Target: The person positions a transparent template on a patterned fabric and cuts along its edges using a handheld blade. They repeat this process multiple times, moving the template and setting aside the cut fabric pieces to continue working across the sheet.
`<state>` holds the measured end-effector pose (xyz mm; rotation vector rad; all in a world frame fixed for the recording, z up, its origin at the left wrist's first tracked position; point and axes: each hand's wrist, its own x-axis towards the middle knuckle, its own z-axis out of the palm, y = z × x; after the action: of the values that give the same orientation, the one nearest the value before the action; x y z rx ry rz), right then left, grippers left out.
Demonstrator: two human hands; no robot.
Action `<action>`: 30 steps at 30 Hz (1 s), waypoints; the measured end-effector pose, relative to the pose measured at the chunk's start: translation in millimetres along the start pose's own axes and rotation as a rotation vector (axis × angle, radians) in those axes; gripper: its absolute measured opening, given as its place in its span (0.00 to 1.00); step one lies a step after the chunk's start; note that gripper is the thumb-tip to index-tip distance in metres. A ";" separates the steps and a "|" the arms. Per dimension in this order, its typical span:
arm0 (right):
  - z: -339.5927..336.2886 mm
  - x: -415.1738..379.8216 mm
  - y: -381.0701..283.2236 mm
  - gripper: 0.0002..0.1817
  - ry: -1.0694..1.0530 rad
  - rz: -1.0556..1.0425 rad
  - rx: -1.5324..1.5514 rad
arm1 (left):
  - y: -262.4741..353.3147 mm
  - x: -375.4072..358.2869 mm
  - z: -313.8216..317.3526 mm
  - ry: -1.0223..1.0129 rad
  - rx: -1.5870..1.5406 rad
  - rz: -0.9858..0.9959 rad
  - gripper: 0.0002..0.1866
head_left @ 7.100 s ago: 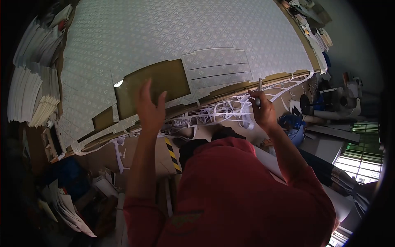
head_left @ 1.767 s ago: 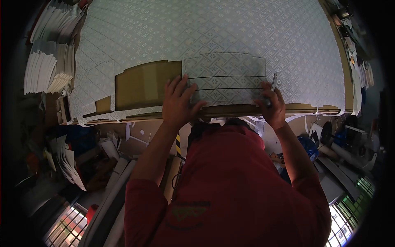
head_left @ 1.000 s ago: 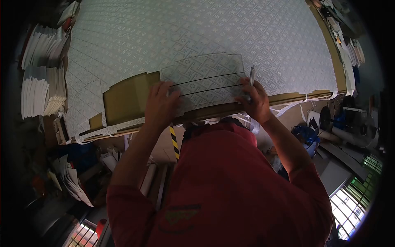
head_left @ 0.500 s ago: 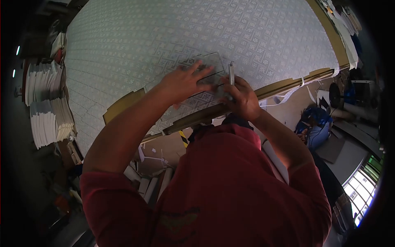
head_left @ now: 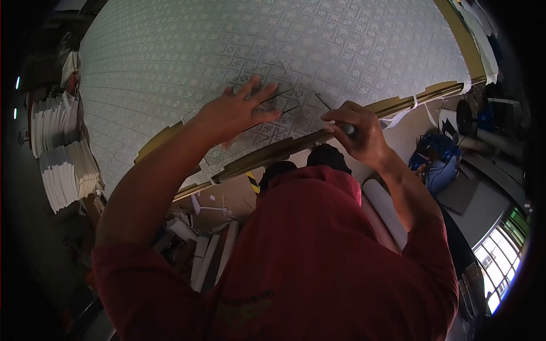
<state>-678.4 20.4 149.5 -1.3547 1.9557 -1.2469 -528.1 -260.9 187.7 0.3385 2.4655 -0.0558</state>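
Observation:
My left hand [head_left: 242,111] lies over the patterned pale sheet [head_left: 341,51] with its fingers spread. Beneath and beside those fingers is a see-through flat plate [head_left: 277,103], marked by dark straight lines; the hand hides part of it. To the right, my right hand [head_left: 362,132] is closed around a slim metal tool [head_left: 348,129]. Its rounded grey end shows between thumb and fingers, and a thin tip points up and left over the sheet. This hand is at the near edge of the sheet, apart from the left one.
Brown board strips [head_left: 261,156] run along the near table edge, with white strips [head_left: 392,120] hanging at the right. Stacked paper [head_left: 60,179] stands on the left. Rolls [head_left: 213,256] lie below the table, and a blue bundle [head_left: 438,162] is at the right.
My right hand has moved right and toward me, away from the left hand, and the tool has tilted from near upright. My left hand has shifted slightly left with the plate.

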 end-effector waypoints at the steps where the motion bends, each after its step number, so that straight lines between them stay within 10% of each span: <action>1: -1.1 -0.4 0.6 0.13 -0.008 -0.002 -0.004 | 0.2 -0.8 -1.1 -0.006 0.009 -0.004 0.67; 7: -12.9 12.4 -7.3 0.08 -0.196 0.251 0.164 | 0.4 -2.6 -4.5 -0.052 -0.028 -0.012 0.65; 30: -14.1 68.6 -4.2 0.09 -0.526 -0.249 -0.138 | 2.0 -2.7 0.8 -0.014 -0.003 -0.028 0.65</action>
<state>-715.6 -36.0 168.5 -1.8193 1.5572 -0.7511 -525.0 -259.7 188.8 0.3021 2.4566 -0.0663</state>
